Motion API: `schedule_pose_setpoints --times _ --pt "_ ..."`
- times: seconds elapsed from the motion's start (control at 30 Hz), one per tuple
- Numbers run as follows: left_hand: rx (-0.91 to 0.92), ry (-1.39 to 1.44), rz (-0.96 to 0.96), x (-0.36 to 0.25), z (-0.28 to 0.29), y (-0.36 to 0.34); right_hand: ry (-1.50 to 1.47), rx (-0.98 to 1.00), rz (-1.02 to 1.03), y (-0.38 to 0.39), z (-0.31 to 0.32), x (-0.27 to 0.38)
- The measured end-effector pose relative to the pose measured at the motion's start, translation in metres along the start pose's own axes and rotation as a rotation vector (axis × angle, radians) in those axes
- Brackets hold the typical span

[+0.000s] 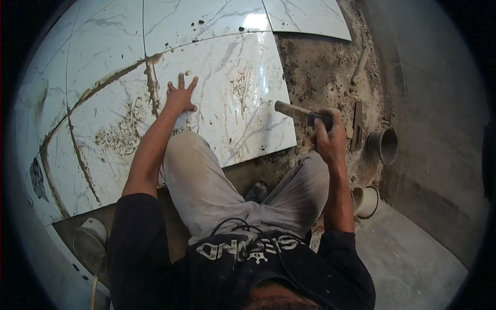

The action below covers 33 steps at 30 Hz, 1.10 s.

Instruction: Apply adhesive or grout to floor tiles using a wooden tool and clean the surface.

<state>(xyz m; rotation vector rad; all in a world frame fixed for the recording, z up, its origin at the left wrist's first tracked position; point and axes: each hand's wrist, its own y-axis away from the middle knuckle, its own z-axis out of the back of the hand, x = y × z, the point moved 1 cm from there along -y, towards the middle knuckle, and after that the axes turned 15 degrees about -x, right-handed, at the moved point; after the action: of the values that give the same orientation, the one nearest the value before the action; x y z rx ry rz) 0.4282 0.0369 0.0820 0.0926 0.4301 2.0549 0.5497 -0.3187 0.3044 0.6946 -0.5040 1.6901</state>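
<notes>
Tile [222, 98], marbled white, lies mid-scene; probably heavy, stiff, brittle and slick beneath its grit, best gripped by the exposed right edge. On its left part, the left hand [182, 99] rests, fingers spread. Rightward, the right hand [329, 135] curls its fingers round a hammer-like tool [294, 111], over rough ground [315, 67].

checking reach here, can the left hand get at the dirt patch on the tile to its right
Probably yes: the left hand looks empty, spread over the tile, and nothing seems to block the dirt patch; the tool is farther right.
</notes>
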Motion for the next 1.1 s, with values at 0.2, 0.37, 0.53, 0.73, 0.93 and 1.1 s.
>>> schedule_pose_setpoints --times 0.2,0.37,0.53,0.73,0.93,1.1 --pt "0.069 -0.044 0.005 0.006 -0.006 0.001 0.099 0.056 0.078 0.024 0.003 -0.019" --pt "-0.006 -0.008 -0.016 0.008 -0.009 0.001 0.070 0.095 0.019 0.052 -0.005 -0.012" --pt "-0.009 -0.016 -0.021 0.012 -0.013 -0.004 -0.066 0.130 0.047 0.076 -0.014 0.002" --pt "0.011 -0.021 -0.012 0.006 -0.010 0.000 -0.117 0.249 0.338 0.088 -0.026 0.042" --pt "-0.001 -0.053 -0.027 0.020 -0.013 -0.002 -0.024 0.289 0.413 0.100 -0.055 0.026" --pt "0.027 0.158 -0.233 0.065 -0.010 -0.004 -0.102 0.312 0.185 0.104 -0.057 0.026"
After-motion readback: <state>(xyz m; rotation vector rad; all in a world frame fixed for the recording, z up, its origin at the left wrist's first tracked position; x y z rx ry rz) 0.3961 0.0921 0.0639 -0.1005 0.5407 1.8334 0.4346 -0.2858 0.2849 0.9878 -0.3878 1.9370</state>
